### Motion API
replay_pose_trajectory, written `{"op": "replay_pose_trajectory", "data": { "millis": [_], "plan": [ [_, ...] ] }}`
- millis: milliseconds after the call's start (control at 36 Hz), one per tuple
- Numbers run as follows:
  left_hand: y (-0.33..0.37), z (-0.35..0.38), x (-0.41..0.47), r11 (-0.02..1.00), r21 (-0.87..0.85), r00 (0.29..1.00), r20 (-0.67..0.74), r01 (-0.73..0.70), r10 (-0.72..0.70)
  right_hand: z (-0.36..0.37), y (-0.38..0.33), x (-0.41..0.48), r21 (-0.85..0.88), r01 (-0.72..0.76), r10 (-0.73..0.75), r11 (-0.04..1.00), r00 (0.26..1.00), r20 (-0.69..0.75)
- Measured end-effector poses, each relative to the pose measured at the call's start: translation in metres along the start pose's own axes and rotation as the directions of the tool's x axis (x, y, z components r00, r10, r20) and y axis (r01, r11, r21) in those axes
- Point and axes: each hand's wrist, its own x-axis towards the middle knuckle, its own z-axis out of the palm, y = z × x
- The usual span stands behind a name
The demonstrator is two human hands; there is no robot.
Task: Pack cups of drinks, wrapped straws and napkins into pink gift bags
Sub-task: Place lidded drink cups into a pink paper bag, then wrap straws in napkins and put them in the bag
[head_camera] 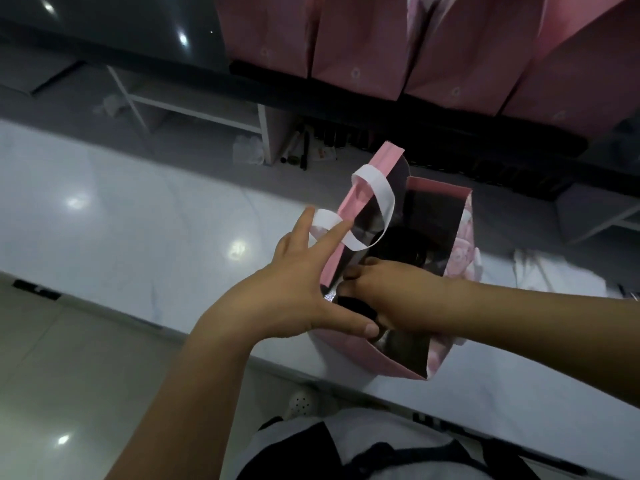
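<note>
Pink gift bag (465, 237) only part-packed, I reckon: flat left hand (294, 282) braces its rim, right hand (398, 292) grips dark cup (351, 303) inside

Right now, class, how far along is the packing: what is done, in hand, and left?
Done: a row of pink bags stands behind; their contents are hidden. In hand: the left hand steadies the open bag while the right hand grips a dark item inside, probably a cup. Left: no straws or napkins show yet.
</note>
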Motion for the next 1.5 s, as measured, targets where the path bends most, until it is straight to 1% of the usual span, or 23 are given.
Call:
{"op": "replay_pose_trajectory", "data": {
  "millis": [278, 333, 444, 528, 583, 667, 722, 778, 833, 917, 972, 1028, 1056, 1083, 1111, 1139, 1194, 1250, 1306, 1361, 1444, 1500],
  "plan": [
    [-0.003, 0.0, 0.006, 0.999, 0.002, 0.999, 0.013, -0.037, 0.037, -0.006, -0.002, 0.0, 0.037, -0.023, 0.021, 0.999, 0.998, 0.053],
    [-0.003, 0.0, 0.007, 0.999, 0.015, 0.999, 0.008, -0.047, 0.047, -0.009, -0.004, 0.002, 0.033, -0.034, 0.032, 0.999, 0.996, 0.085],
    [-0.005, -0.001, 0.009, 0.997, 0.005, 0.997, -0.013, -0.079, 0.079, -0.02, -0.005, -0.006, 0.053, -0.145, 0.138, 0.988, 0.983, 0.12],
    [-0.006, -0.002, 0.01, 0.992, -0.007, 0.992, -0.027, -0.123, 0.123, -0.035, -0.004, -0.024, 0.171, -0.255, 0.249, 0.952, 0.967, 0.055],
    [-0.004, -0.004, 0.011, 0.988, 0.002, 0.988, -0.028, -0.152, 0.152, -0.047, -0.005, -0.045, 0.273, -0.29, 0.305, 0.917, 0.952, -0.014],
    [0.005, -0.008, 0.013, 0.981, 0.054, 0.983, -0.015, -0.184, 0.185, -0.056, -0.006, -0.087, 0.402, -0.337, 0.414, 0.851, 0.902, -0.121],
    [0.017, -0.012, 0.014, 0.974, 0.104, 0.979, -0.008, -0.2, 0.202, -0.055, -0.006, -0.118, 0.438, -0.377, 0.499, 0.816, 0.842, -0.204],
    [0.034, -0.013, 0.015, 0.964, 0.135, 0.972, -0.012, -0.23, 0.234, -0.048, -0.008, -0.152, 0.465, -0.428, 0.589, 0.775, 0.757, -0.283],
    [0.055, -0.008, 0.014, 0.943, 0.177, 0.956, -0.037, -0.282, 0.293, -0.035, -0.013, -0.185, 0.554, -0.446, 0.683, 0.703, 0.641, -0.35],
    [0.091, 0.016, 0.011, 0.889, 0.26, 0.905, -0.101, -0.377, 0.413, -0.004, -0.021, -0.23, 0.677, -0.431, 0.795, 0.596, 0.434, -0.424],
    [0.116, 0.044, 0.006, 0.843, 0.271, 0.845, -0.152, -0.464, 0.513, 0.023, -0.026, -0.253, 0.736, -0.432, 0.853, 0.521, 0.292, -0.432],
    [0.138, 0.081, 0.003, 0.792, 0.258, 0.774, -0.194, -0.553, 0.603, 0.057, -0.032, -0.272, 0.794, -0.433, 0.904, 0.427, 0.175, -0.391],
    [0.147, 0.103, 0.003, 0.768, 0.257, 0.745, -0.203, -0.586, 0.636, 0.075, -0.035, -0.282, 0.822, -0.43, 0.927, 0.373, 0.138, -0.349],
    [0.155, 0.127, 0.005, 0.748, 0.267, 0.724, -0.202, -0.608, 0.66, 0.094, -0.037, -0.291, 0.847, -0.428, 0.949, 0.314, 0.118, -0.292],
    [0.162, 0.151, 0.008, 0.735, 0.284, 0.717, -0.187, -0.615, 0.672, 0.114, -0.039, -0.299, 0.864, -0.434, 0.967, 0.255, 0.112, -0.229],
    [0.166, 0.175, 0.012, 0.735, 0.3, 0.727, -0.162, -0.608, 0.667, 0.134, -0.041, -0.308, 0.87, -0.448, 0.978, 0.206, 0.117, -0.171],
    [0.169, 0.221, 0.024, 0.764, 0.317, 0.784, -0.088, -0.563, 0.614, 0.173, -0.043, -0.326, 0.86, -0.489, 0.986, 0.148, 0.145, -0.087],
    [0.164, 0.261, 0.039, 0.796, 0.327, 0.844, 0.01, -0.51, 0.537, 0.208, -0.044, -0.344, 0.837, -0.534, 0.983, 0.118, 0.183, -0.022],
    [0.157, 0.293, 0.052, 0.832, 0.343, 0.896, 0.086, -0.436, 0.435, 0.238, -0.043, -0.364, 0.818, -0.567, 0.978, 0.097, 0.209, 0.029],
    [0.152, 0.315, 0.062, 0.875, 0.338, 0.938, 0.123, -0.347, 0.325, 0.262, -0.038, -0.383, 0.797, -0.594, 0.973, 0.105, 0.226, 0.04],
    [0.152, 0.336, 0.072, 0.922, 0.307, 0.97, 0.127, -0.236, 0.206, 0.284, -0.026, -0.408, 0.788, -0.604, 0.968, 0.122, 0.247, 0.039],
    [0.157, 0.341, 0.077, 0.938, 0.294, 0.982, 0.111, -0.182, 0.156, 0.29, -0.017, -0.42, 0.795, -0.596, 0.969, 0.117, 0.243, 0.04]
  ]
}}
